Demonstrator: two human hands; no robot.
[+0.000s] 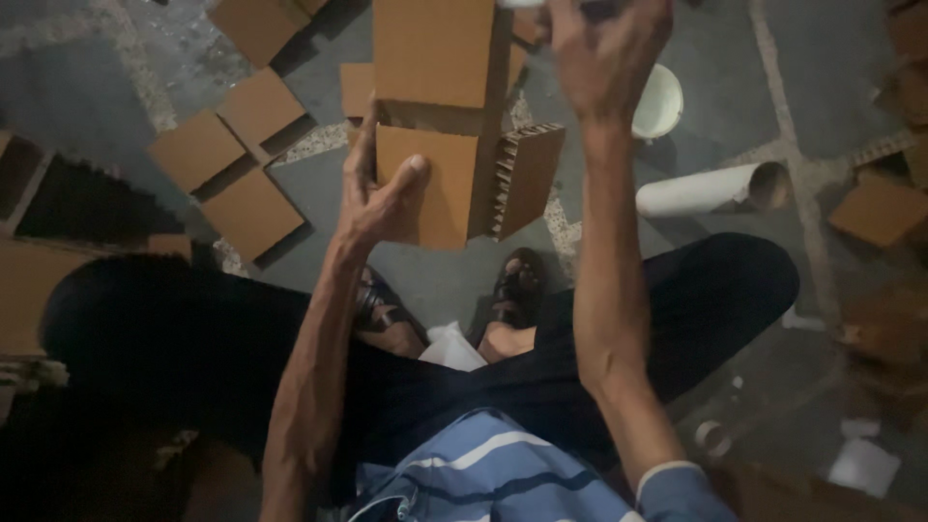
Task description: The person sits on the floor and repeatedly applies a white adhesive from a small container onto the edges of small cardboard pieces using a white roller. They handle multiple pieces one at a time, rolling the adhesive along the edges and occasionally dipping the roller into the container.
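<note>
Cardboard fills the middle of the view — a stacked block of honeycomb cardboard (440, 116) held up over the floor (77, 77), between the person's knees and above the sandalled feet (517, 290). The left hand (382, 193) is closed on the block's lower panel, thumb pressed across the front face and fingers wrapped behind the left edge; the right hand (609, 53) is raised at the block's upper right corner, its fingers curled over something pale at the top edge of the view; whether it truly grips or only steadies I cannot tell, since the fingertips run out of the picture.

A smaller honeycomb piece (527, 179) juts from the block's right side, its open cells showing; it looks only loosely attached. Flat cardboard squares (227, 159) lie scattered on the floor to the left; a white bucket (662, 101) and a pale tube (701, 188) lie to the right, near the right forearm.

The likely trouble is the block's weight resting mostly on one hand — if the left thumb slips, the stack could tip forward and drop toward the feet; the jutting side piece could also shear off if pressed at an angle; a swing of the right elbow might knock the tube rolling.
</note>
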